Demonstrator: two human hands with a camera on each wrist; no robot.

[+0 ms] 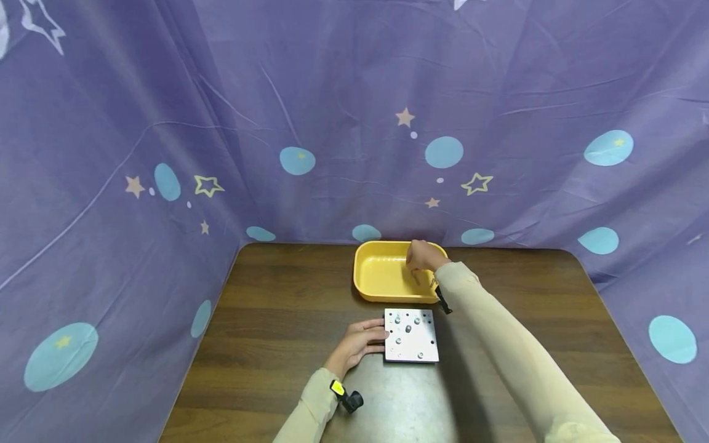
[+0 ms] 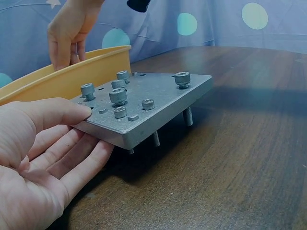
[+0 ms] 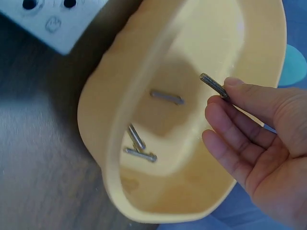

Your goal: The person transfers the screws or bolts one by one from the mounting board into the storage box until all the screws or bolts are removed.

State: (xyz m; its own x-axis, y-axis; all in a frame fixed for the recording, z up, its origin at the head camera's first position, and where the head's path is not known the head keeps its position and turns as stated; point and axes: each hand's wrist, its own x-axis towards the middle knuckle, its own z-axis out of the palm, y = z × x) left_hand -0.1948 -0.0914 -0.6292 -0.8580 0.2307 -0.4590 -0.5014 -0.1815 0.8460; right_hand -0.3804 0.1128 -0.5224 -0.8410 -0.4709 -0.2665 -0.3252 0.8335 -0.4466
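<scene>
My left hand (image 1: 357,344) grips the left edge of a square metal plate (image 1: 422,338), thumb on top and fingers underneath. Several socket-head screws (image 2: 117,97) stand in the plate at different heights, and some threaded ends (image 2: 187,116) stick out below it. Over the yellow tray (image 1: 368,296), my right hand (image 3: 268,129) pinches a threaded screw (image 3: 214,85) between thumb and index finger. Its threaded end points away from the hand; the other end is hidden by the fingers. Loose screws (image 3: 167,97) lie on the tray's floor.
Both plate and tray are on a brown wooden table (image 1: 288,307), the tray just behind the plate. A purple curtain (image 1: 354,123) with stars and dots hangs around the table's back and sides. Each wrist wears a small black camera (image 1: 352,402).
</scene>
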